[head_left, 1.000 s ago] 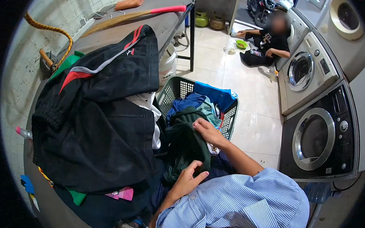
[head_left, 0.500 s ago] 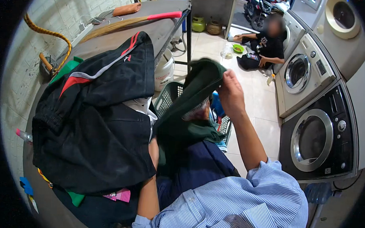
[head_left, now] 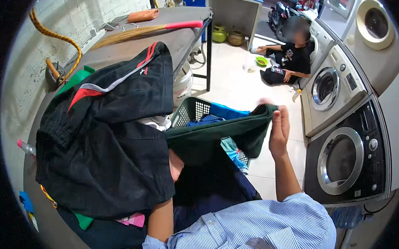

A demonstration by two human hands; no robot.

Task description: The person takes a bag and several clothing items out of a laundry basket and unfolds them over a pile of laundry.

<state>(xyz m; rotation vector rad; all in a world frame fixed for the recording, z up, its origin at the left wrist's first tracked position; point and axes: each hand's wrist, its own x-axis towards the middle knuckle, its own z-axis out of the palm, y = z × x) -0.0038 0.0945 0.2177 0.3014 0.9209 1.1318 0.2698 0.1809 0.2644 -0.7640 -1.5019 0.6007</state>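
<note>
A dark green cloth garment [head_left: 216, 136] stretches across in front of me above the basket; its exact kind does not show. My right hand [head_left: 279, 131] grips its bunched right end, the fingertips slightly blurred. Against the garment's lower left side rests my left hand [head_left: 176, 165], with its fingers hidden by cloth. My left forearm passes beside the hem of black shorts [head_left: 119, 152] with red and grey trim, draped over clothes on the table. Below the green garment, a green plastic basket [head_left: 182, 113] holds blue clothes [head_left: 228, 110] and a light-blue patterned piece [head_left: 234, 154].
A broom [head_left: 145, 32] lies on the grey table [head_left: 179, 16]. A white bucket [head_left: 182, 84] stands under its edge. Washing machines [head_left: 341, 158] line the right side. Another person [head_left: 296, 55] sits on the floor beside a green bowl [head_left: 261, 61].
My right hand has moved right and downward, pulling the green garment from a raised fold into a wide, nearly level stretch. More of the basket shows. The view has shifted slightly.
</note>
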